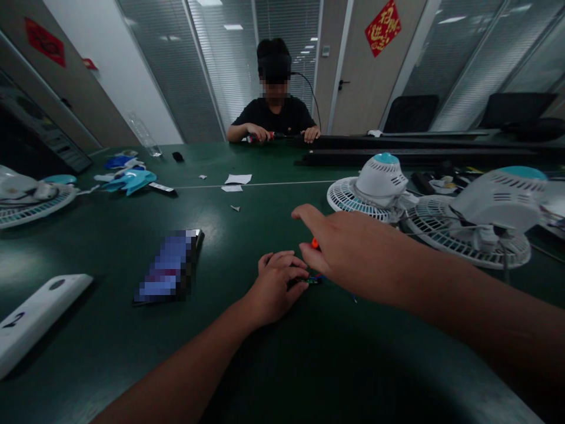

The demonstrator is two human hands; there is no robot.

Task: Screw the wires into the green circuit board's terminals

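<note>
My left hand (276,285) rests on the dark green table (282,353) with its fingers curled over a small dark part (309,280) that shows at its fingertips. My right hand (348,250) hovers just right of it, fingers closed around a tool with an orange tip (315,242), the index finger pointing left. What the small part is cannot be made out.
Two white fan halves with teal caps (382,188) (489,215) lie at the right. A phone (170,265) and a white flat panel (35,315) lie at the left. Another fan grille (30,200) and blue blades (130,179) are far left. A person (274,112) sits opposite.
</note>
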